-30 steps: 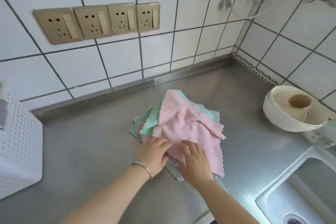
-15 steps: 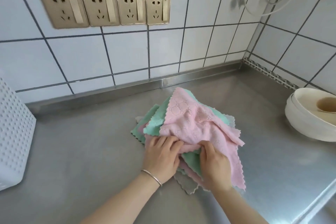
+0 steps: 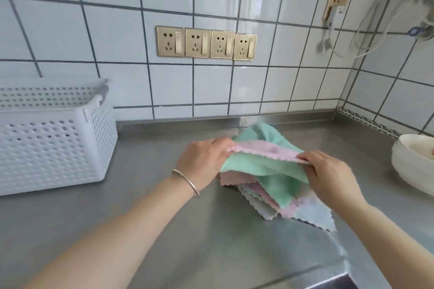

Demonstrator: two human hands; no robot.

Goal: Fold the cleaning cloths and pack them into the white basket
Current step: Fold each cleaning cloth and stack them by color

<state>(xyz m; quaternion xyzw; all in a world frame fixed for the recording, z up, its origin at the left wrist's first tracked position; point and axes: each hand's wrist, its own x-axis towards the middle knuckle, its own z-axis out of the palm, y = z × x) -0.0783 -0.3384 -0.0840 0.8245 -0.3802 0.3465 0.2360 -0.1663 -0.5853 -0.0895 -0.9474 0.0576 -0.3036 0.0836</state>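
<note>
Head view: steel counter under white tiled wall. Left hand and right hand pinch pink cloth edge over cloth pile. White basket at left, well apart; bare counter between.

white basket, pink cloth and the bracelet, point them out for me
white basket (image 3: 58, 148), head view, on its perforated front wall
pink cloth (image 3: 265, 149), head view, on the stretched top edge
bracelet (image 3: 186, 180), head view, on the band at the left wrist

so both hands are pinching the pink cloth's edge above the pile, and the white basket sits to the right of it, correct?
Not quite: the head view shows the white basket left of the pile. Both hands, left and right, do pinch the pink cloth edge.
</note>
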